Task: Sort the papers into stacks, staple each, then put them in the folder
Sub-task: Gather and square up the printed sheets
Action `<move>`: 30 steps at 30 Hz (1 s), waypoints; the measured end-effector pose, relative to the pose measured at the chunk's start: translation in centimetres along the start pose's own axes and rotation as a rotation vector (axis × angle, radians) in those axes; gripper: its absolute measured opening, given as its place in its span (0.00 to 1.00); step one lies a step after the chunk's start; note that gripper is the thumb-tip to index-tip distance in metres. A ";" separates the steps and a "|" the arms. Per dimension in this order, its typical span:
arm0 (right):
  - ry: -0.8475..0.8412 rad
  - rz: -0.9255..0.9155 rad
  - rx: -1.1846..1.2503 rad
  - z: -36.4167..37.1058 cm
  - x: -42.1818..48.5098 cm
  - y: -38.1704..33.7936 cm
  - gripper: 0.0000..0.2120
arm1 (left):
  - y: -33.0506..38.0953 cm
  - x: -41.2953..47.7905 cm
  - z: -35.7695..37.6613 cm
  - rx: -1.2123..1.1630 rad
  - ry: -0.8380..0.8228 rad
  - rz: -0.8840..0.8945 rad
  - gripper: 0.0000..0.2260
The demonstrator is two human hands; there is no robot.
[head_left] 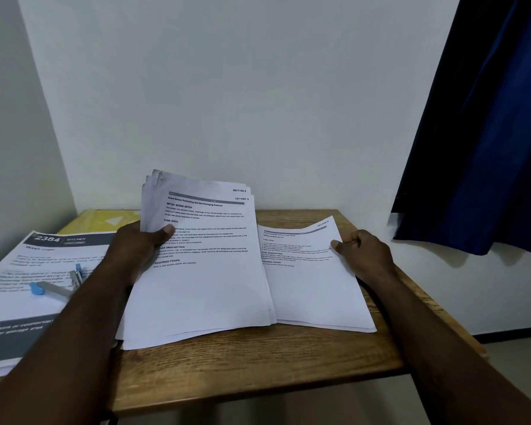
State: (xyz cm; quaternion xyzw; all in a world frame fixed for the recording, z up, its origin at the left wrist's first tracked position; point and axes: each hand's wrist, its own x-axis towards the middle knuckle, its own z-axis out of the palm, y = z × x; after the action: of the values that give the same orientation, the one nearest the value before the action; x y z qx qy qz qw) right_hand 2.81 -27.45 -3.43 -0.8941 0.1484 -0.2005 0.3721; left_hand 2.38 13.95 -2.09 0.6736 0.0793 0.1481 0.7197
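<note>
Where white walls [227,87] meet, a wooden table [258,357] (curtain [488,133] beside) bears papers [203,286].

The yellow folder [105,220] lies mostly hidden behind the held papers [203,271], the left-hand stack [28,271] runs off the left edge with blurred print, and the small text on the right sheet [307,280] is unreadable.

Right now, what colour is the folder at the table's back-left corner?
The folder is plain yellow, partly covered by papers; the head view shows it.

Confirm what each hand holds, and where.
Left hand grips the paper bundle at its left edge, thumb on top. Right hand pinches the sheet beside it at the right edge.
</note>
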 end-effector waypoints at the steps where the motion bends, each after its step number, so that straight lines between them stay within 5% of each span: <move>1: 0.020 0.004 0.023 -0.2 0.0 0.1 0.15 | -0.1 0.0 -0.1 0.002 -0.003 0.001 0.04; 5: 0.093 0.024 -0.024 -1.0 0.0 1.1 0.12 | -0.2 -0.1 -0.2 -0.013 -0.019 0.001 0.04; 17: -0.099 -0.100 -0.159 -1.1 -0.3 1.4 0.18 | -0.3 -0.5 0.5 -0.085 -0.079 0.001 0.11; 23: 0.008 -0.140 0.262 -0.7 -1.7 -0.6 0.15 | -0.3 -1.4 2.8 -0.084 -0.124 0.040 0.09; 28: -0.294 -0.207 0.691 -0.5 -2.5 -2.4 0.08 | -0.5 -3.1 5.7 -0.137 -0.203 0.072 0.09; 30: -0.376 -0.213 0.736 -0.2 -2.7 -2.6 0.16 | -0.4 -3.5 6.1 -0.127 -0.232 0.078 0.10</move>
State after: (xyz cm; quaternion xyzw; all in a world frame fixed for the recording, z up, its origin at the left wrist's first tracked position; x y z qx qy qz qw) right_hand 0.64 -24.62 -2.09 -0.7330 -0.0968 -0.1108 0.6641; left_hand 1.04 6.99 -2.35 0.6421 -0.0402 0.1019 0.7588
